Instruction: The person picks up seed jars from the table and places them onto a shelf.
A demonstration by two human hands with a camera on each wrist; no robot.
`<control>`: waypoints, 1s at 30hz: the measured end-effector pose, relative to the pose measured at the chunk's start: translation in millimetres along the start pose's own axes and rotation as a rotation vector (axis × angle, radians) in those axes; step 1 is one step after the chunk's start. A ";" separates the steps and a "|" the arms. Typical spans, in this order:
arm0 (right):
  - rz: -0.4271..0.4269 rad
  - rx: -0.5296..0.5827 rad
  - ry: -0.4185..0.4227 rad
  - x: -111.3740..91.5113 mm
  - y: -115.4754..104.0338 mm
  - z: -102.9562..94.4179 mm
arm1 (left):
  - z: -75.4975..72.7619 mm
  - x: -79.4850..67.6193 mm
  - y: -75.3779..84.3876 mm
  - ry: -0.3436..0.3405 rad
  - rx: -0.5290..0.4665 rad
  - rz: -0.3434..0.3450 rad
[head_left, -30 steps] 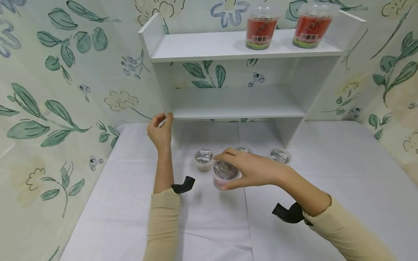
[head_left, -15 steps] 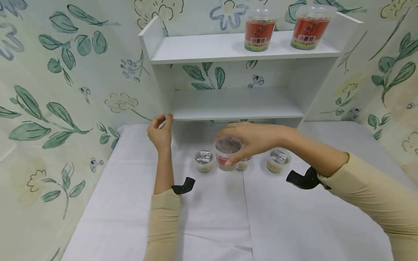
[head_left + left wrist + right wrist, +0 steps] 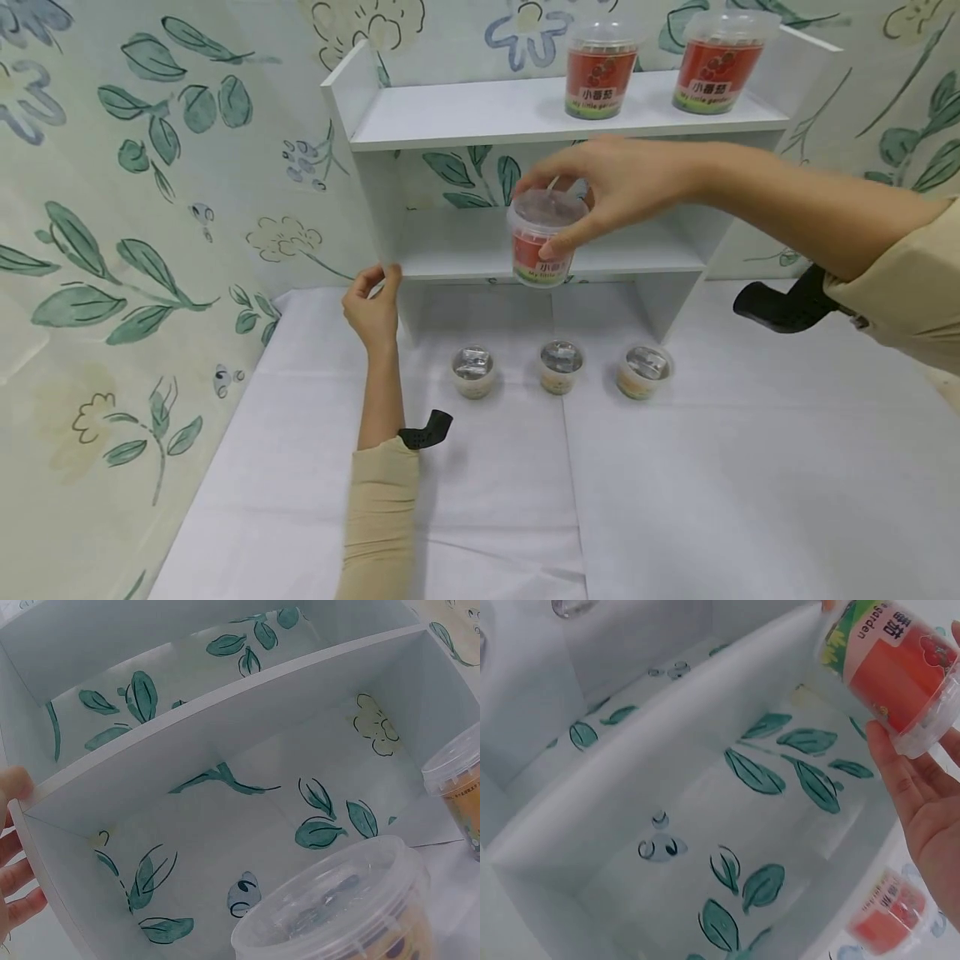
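"In front of the middle shelf [image 3: 450,242] of a white shelf unit [image 3: 367,183], the right hand [image 3: 611,179] grasps a clear plastic tomato cup [image 3: 534,237], its thumb against the red label [image 3: 900,675]."

"Which way does the cup point?"

"Lid up, base down, long axis close to vertical, with the label turned toward the head camera. In that view its base overlaps the shelf's front edge; whether they touch I cannot tell."

"And the left hand [image 3: 372,308]?"

"It grips the left side panel [image 3: 67,862], level with the middle shelf."

"What differs from half a second ago?"

"The tomato cup was lower then, hiding part of the middle small cup [image 3: 560,367]. Now it is raised, and that small one shows whole. The left hand has stayed put."

"Other containers?"

"On the white tablecloth [image 3: 465,508] the left small cup [image 3: 473,372] and the right small cup [image 3: 643,372] stand apart on either side of the middle one, each with something silvery at the top. On the top shelf [image 3: 465,112], a second tomato cup [image 3: 600,79] and a third tomato cup [image 3: 716,71] stand upright toward the right."

"What's inside the one in the hand?"

"The label covers most of its side and the lid looks cloudy grey, so I can't tell."
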State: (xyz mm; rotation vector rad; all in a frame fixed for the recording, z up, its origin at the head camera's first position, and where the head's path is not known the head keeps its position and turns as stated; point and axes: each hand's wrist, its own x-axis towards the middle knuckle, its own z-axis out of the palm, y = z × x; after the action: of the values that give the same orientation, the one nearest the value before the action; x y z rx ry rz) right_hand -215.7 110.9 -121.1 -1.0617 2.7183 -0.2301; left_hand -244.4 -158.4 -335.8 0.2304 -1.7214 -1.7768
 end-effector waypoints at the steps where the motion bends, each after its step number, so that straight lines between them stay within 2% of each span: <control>1: 0.020 -0.009 -0.003 0.4 -2.4 -5.2 | -0.7 0.2 -0.1 -0.001 -0.001 -0.002; 7: 0.083 -0.085 0.017 3.9 -12.6 -26.2 | -5.0 2.0 0.1 -0.002 -0.003 -0.003; 13: 0.081 -0.047 0.066 15.3 -14.8 -46.8 | -8.3 4.2 1.1 -0.004 -0.015 -0.008; 16: 0.088 -0.076 0.137 33.6 -7.8 -59.9 | -9.1 10.2 -6.1 -0.004 -0.022 -0.022; 20: 0.159 -0.095 0.155 74.9 12.3 -81.7 | -9.7 12.3 -11.5 -0.008 -0.015 -0.028; 22: 0.184 -0.096 0.138 96.0 25.3 -90.2 | -9.9 8.4 -8.0 -0.014 -0.014 -0.029; 25: 0.172 -0.140 0.122 119.4 42.0 -98.9 | -10.5 1.6 1.6 -0.028 -0.017 -0.034; 30: 0.193 -0.174 0.127 132.3 45.5 -99.3 | -12.5 0.4 3.6 -0.026 -0.024 -0.034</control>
State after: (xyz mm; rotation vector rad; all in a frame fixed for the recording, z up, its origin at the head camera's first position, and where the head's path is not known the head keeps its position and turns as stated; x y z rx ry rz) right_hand -365.3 60.4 -54.0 -0.8436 2.9773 -0.0313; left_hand -236.8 -168.7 -333.9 0.2280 -1.7233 -1.8311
